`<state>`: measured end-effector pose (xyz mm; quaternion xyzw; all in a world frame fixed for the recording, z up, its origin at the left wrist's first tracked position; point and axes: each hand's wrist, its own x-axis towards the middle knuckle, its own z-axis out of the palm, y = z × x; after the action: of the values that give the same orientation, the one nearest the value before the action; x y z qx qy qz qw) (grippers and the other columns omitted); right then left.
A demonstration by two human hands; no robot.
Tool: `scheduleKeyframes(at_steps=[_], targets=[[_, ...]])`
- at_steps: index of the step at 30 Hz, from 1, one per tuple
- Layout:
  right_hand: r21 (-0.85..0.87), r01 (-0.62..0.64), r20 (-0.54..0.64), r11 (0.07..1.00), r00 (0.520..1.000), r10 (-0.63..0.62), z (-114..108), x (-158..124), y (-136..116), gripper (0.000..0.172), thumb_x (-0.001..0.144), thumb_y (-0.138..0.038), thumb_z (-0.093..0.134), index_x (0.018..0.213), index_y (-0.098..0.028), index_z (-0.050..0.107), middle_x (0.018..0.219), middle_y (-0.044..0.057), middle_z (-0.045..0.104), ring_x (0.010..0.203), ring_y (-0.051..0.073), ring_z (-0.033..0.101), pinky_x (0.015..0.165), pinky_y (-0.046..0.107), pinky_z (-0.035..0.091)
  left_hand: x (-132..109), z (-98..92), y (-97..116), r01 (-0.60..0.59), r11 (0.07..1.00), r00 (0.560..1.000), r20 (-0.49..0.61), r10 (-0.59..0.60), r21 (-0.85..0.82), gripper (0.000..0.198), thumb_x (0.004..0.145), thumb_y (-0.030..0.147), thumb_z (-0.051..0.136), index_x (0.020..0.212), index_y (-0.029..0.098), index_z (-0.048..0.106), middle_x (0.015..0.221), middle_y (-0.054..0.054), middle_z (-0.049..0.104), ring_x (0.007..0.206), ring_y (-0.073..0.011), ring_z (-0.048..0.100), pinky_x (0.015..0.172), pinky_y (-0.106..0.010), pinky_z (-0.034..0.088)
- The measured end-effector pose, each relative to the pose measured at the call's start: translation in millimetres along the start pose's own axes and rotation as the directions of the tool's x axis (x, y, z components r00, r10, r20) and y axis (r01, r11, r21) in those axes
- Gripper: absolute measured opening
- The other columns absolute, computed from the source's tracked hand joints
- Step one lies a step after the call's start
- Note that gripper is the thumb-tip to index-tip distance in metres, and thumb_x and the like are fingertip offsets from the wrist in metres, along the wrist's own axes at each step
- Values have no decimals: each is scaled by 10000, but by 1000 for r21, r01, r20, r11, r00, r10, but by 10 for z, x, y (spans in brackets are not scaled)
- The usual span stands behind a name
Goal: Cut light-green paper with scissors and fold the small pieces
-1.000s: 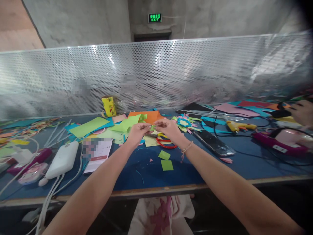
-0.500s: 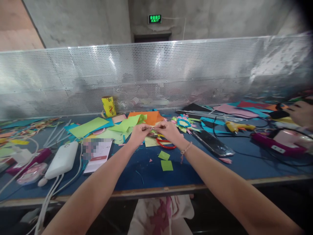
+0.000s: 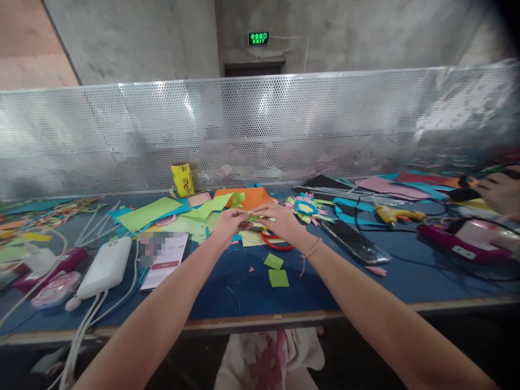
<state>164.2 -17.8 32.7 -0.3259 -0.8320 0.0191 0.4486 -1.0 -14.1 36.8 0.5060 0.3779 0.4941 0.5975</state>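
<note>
Two pinch grips: left hand [image 3: 228,222] and right hand [image 3: 281,219] clamp the paper scrap [image 3: 253,219] just behind the red scissors [image 3: 278,246]. I judge mid-fold; the crease needs steady fingertips.

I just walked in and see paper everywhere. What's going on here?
A person works at a blue worktable strewn with coloured paper. Their left hand and right hand meet above it, both pinching a small light green paper piece between the fingertips. Red-handled scissors lie just under the right hand, and a layered blue-and-pink paper flower sits beside it. At the far right, another person's hand reaches onto the table.
</note>
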Motion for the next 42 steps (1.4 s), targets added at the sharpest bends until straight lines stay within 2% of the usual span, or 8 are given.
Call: scheduleKeyframes(at_steps=[6, 12, 16, 19, 24, 28, 36, 42], targets=[[-13, -179, -20, 984, 984, 178, 3, 11, -1, 133, 764, -208, 544, 761, -191, 675, 774, 49, 678, 721, 155, 607, 672, 286, 467, -16, 21, 15, 13, 990, 997, 76, -3, -138, 199, 679, 280, 642, 760, 102, 603, 690, -78, 658, 664, -141, 630, 692, -272, 487], [223, -461, 14, 859, 883, 470, 37, 11, -23, 170, 663, -317, 639, 628, -159, 588, 596, 19, 610, 545, 119, 534, 511, 240, 405, 0, 44, -52, -64, 996, 993, 93, 70, -65, 250, 630, 295, 689, 768, 106, 601, 675, -41, 636, 662, -117, 614, 726, -290, 483], [448, -555, 122, 701, 815, 567, 79, 7, -20, 255, 560, -323, 721, 582, -164, 522, 520, -19, 552, 480, 90, 497, 485, 227, 400, 25, 21, -93, -92, 993, 991, 85, 99, -80, 226, 628, 266, 686, 765, 112, 592, 666, -18, 623, 637, -108, 606, 721, -301, 487], [643, -588, 214, 490, 753, 623, 84, 10, -47, 285, 531, -311, 739, 567, -168, 494, 505, -42, 523, 480, 78, 511, 521, 230, 440, 29, 10, -84, -78, 992, 994, 74, 85, -96, 190, 605, 185, 689, 748, 112, 588, 666, -14, 623, 616, -103, 600, 718, -302, 486], [766, -590, 313, 255, 689, 653, 52, 26, -88, 161, 577, -191, 692, 640, -156, 548, 600, -18, 585, 543, 73, 571, 605, 220, 486, 30, 22, -47, -79, 991, 996, 23, 82, -104, 179, 574, 64, 646, 736, 119, 593, 678, -16, 632, 632, -104, 597, 702, -288, 480], [734, -611, 319, 296, 695, 645, 60, 29, -73, 96, 629, -133, 616, 699, -162, 558, 616, -13, 607, 536, 79, 586, 577, 213, 493, 35, 29, -43, -100, 991, 995, 6, 101, -89, 184, 575, 38, 609, 735, 127, 609, 690, -17, 639, 641, -103, 594, 679, -268, 472], [577, -587, 218, 569, 781, 585, 42, 27, -102, 86, 666, -161, 599, 729, -176, 541, 643, -10, 607, 568, 100, 587, 581, 246, 499, 20, 21, -36, -116, 990, 993, 8, 117, -78, 149, 578, 95, 643, 722, 130, 627, 670, -11, 628, 648, -102, 581, 717, -287, 478], [663, -550, 196, 508, 783, 591, 52, 32, -89, 130, 636, -146, 579, 758, -181, 554, 648, -17, 597, 547, 89, 573, 619, 262, 512, -2, 34, -28, -122, 991, 992, -26, 121, -63, 118, 572, 104, 645, 687, 114, 617, 654, -11, 617, 609, -96, 575, 704, -299, 491]])
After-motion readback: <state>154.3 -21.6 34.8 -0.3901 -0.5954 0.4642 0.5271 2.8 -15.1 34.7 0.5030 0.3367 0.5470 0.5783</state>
